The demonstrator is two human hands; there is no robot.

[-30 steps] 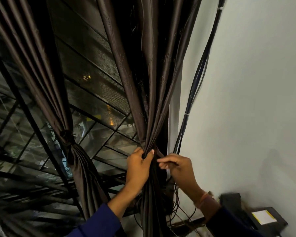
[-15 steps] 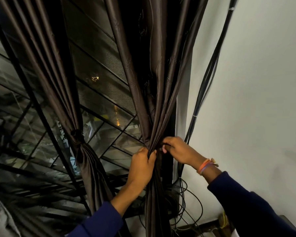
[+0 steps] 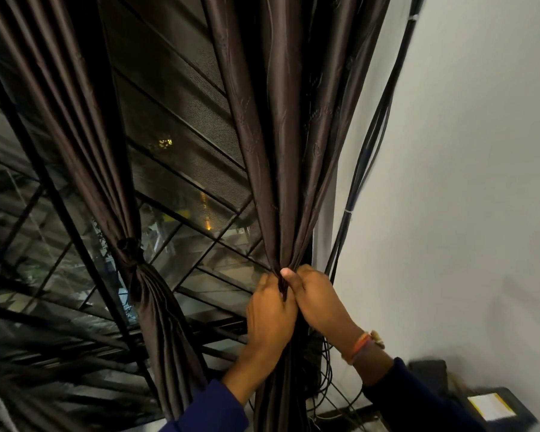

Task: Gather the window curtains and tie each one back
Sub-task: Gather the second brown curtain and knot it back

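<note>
At the far left, the window grille (image 3: pixel 60 210) is seen only in part, its bars lost in dark reflections and cut off by the frame's edge. The left curtain (image 3: pixel 85 126) is already gathered and tied at a knot (image 3: pixel 128 247), below which its folds are spread downward; its top and its hem are cut off from view. Through the glass (image 3: pixel 181 169) a few small lights are seen, but what lies outside is too dim to be made out.

The right curtain (image 3: pixel 287 135) is bunched into a narrow bundle, and its lower length is partly hidden behind both hands and forearms. The left hand (image 3: pixel 270 316) is curled round the bundle from the left side, and the right hand (image 3: pixel 317 302) is closed on it from the right, its thumb pressed against the folds at the top. The two hands are touching, with the gathered cloth held between them. No tie can be made out in either hand.

Black cables (image 3: pixel 371 151) are run down the wall (image 3: pixel 465 182) just beside the curtain. A band (image 3: pixel 363 344) is worn on the right wrist. A dark box (image 3: pixel 496 410) at the lower right is cut off.
</note>
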